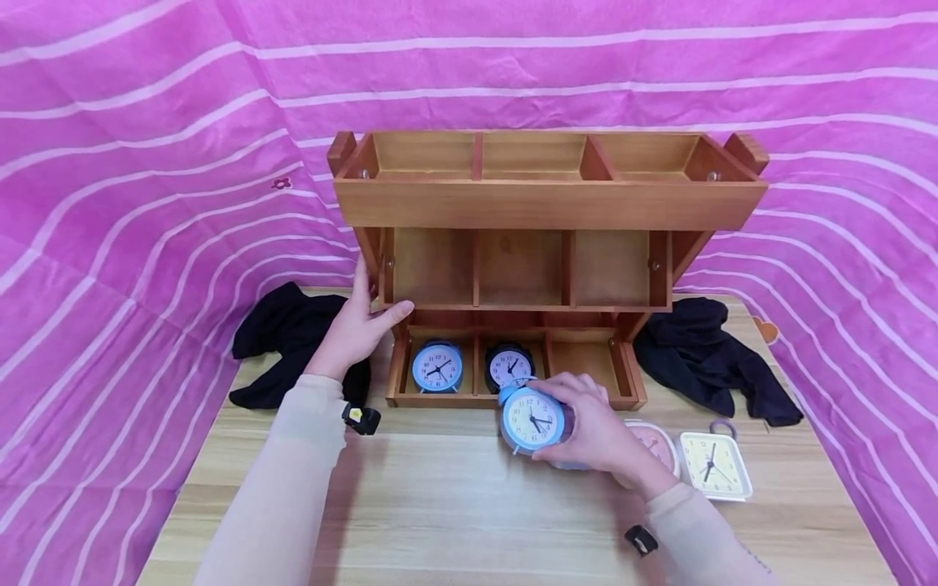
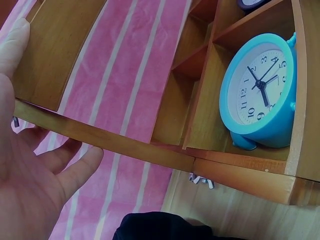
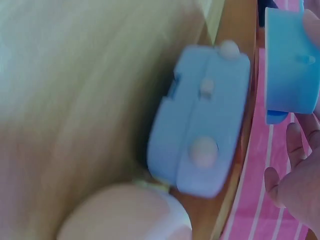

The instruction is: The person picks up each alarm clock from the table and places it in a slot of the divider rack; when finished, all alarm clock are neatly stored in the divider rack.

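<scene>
A three-tier wooden shelf [image 1: 545, 203] stands at the back of the table. Its bottom tier holds a blue round clock [image 1: 437, 366] [image 2: 260, 95] on the left and a black clock [image 1: 509, 366] in the middle. My left hand [image 1: 359, 321] [image 2: 35, 165] rests flat against the shelf's left side, thumb along the middle tier's lower edge. My right hand [image 1: 586, 427] grips a second blue round alarm clock [image 1: 532, 419] [image 3: 292, 60] just in front of the bottom tier, its face toward me.
A pink clock [image 1: 655, 443] and a cream square clock [image 1: 712, 464] lie on the wooden table [image 1: 440, 505] at the right; the right wrist view shows a light blue square clock [image 3: 200, 135]. Black cloths [image 1: 293, 334] [image 1: 707, 358] flank the shelf. Pink striped fabric surrounds everything.
</scene>
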`<state>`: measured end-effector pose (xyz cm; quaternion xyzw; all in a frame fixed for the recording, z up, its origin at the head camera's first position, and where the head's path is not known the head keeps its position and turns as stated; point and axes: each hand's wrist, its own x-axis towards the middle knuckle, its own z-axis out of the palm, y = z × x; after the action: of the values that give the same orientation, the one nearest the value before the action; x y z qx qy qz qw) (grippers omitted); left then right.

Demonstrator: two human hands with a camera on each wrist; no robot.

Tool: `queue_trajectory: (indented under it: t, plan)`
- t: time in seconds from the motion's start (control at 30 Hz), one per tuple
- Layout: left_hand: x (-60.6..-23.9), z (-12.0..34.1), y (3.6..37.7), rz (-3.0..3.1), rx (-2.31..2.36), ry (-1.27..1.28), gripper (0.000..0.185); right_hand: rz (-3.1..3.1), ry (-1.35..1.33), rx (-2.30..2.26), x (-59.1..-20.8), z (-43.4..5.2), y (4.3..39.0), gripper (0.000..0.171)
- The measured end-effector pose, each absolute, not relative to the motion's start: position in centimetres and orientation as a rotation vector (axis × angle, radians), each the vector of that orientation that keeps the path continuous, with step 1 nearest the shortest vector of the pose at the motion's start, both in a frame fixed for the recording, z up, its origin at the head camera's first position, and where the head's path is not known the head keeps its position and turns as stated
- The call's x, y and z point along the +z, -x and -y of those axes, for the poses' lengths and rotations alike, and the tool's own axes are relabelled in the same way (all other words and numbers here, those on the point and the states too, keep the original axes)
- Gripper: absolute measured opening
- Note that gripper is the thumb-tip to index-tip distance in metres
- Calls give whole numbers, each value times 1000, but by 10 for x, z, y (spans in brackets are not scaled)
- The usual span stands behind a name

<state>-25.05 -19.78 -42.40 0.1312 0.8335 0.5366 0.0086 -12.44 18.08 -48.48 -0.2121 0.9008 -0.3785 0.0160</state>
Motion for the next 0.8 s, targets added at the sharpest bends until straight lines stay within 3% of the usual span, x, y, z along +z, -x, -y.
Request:
queue_trajectory:
  t: [0.8]
  plan:
    - [-424, 198, 250, -2634, 1625, -375, 108, -2916, 599, -1103, -495, -246, 167, 97]
